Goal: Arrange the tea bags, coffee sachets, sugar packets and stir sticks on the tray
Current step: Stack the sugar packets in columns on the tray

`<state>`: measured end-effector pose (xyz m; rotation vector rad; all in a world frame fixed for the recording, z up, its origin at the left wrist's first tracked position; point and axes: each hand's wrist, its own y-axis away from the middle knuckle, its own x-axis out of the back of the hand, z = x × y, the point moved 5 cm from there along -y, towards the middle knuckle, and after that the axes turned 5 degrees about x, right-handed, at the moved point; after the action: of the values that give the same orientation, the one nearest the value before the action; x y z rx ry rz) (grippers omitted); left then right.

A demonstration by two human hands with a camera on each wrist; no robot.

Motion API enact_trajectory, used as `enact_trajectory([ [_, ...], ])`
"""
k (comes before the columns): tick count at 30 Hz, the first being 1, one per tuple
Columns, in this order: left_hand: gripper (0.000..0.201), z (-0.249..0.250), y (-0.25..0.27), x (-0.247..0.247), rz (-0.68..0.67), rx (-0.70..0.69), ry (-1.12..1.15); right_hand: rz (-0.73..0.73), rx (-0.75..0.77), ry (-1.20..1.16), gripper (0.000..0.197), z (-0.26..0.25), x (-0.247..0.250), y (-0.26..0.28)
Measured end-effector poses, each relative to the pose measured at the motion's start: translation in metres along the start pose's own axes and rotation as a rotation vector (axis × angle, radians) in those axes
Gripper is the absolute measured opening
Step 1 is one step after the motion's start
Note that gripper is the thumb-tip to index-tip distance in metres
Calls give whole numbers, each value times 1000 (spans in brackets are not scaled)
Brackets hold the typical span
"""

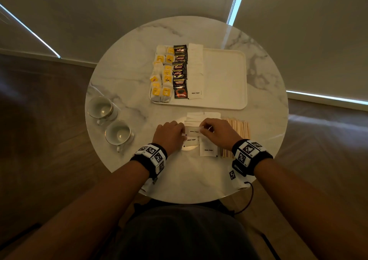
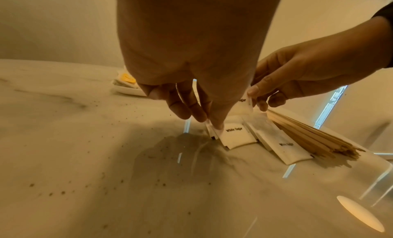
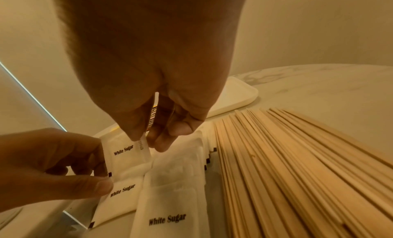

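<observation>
Two cups [image 1: 108,120] stand at the table's [image 1: 127,80] left edge. On the tray [image 1: 225,76], tea bags [image 1: 161,74], five coffee sachets [image 1: 180,71] and a sugar column [image 1: 195,70] run lengthwise away from the person. Nearer, the left hand [image 1: 169,133] and right hand [image 1: 217,131] each pinch an end of one sugar packet [image 1: 192,131], held crosswise over loose packets [image 1: 208,148]. Stir sticks [image 1: 237,136] lie rightmost, pointing away.

Two cups [image 1: 109,120] on round marble table [image 1: 123,80]
</observation>
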<state>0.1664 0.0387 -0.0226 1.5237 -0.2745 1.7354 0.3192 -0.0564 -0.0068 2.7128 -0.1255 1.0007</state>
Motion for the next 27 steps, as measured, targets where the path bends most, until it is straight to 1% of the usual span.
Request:
enact_trajectory([
  [2, 13, 0, 1, 0, 8, -8, 21, 16, -9, -4, 13, 1, 3, 1],
  [6, 13, -1, 3, 0, 0, -39, 37, 71, -26, -14, 10, 3, 10, 0],
  [8, 13, -2, 5, 4, 18, -66, 28, 102, -42, -30, 9, 6, 13, -1],
  [10, 13, -1, 7, 11, 60, -103, 25, 103, -50, -33, 9, 7, 14, -1],
  [12, 13, 2, 7, 19, 93, -128, 52, 71, -51, -29, 10, 6, 13, -2],
  [14, 10, 5, 5, 26, 89, -128, 111, 33, -32, -29, 10, 2, 11, -3],
  [16, 9, 8, 0, 28, 49, -98, 171, 1, -18, -33, 10, -2, 9, -5],
  [19, 10, 9, -8, 29, 0, -60, 260, -8, -17, -39, 9, -5, 10, -9],
  [22, 10, 9, -13, 35, 26, -65, 342, 15, -10, -37, 8, -7, 14, -15],
  [27, 8, 4, -29, 50, 115, -80, 424, 49, -33, -110, 15, -8, 24, -29],
])
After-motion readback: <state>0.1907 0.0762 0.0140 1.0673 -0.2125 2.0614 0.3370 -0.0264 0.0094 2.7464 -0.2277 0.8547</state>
